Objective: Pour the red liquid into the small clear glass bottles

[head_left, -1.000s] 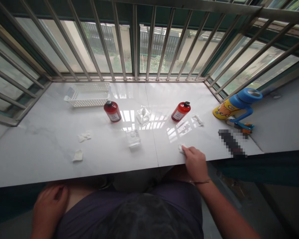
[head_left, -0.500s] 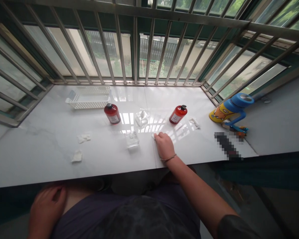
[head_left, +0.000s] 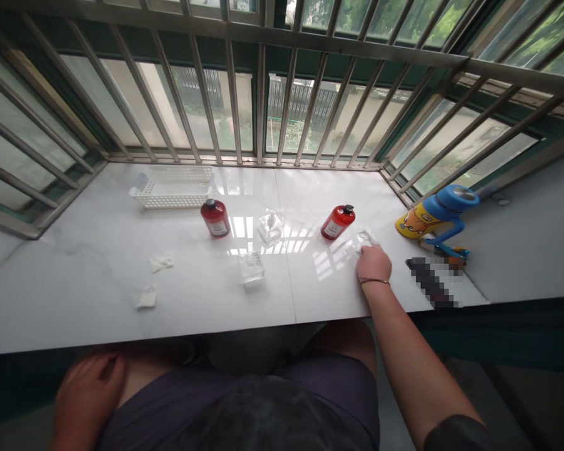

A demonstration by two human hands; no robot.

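Observation:
My right hand point(head_left: 375, 264) is over the right part of the white tabletop, its fingers curled together and pointing away from me. A small pale bit shows at its fingertips, too small to name. Just beyond the fingers lies a crumpled white tissue point(head_left: 365, 235), partly covered by the hand. Behind and to the left stands a red bottle with a black cap point(head_left: 338, 223). My left hand point(head_left: 91, 385) rests on my left thigh, below the table edge, fingers laid out with nothing in them.
Another red bottle point(head_left: 215, 219) stands left of centre. Two clear glass bottles point(head_left: 270, 227) are between the red ones. A white basket point(head_left: 172, 191) sits at the back left. Two crumpled tissues point(head_left: 161, 263) lie left. A blue and yellow flask point(head_left: 432, 213) leans right, near a blurred dark object point(head_left: 430, 282).
My right hand has moved right across the table, from near the glass bottles to the tissue at the right. My left hand has stayed on the thigh. The view has tilted slightly.

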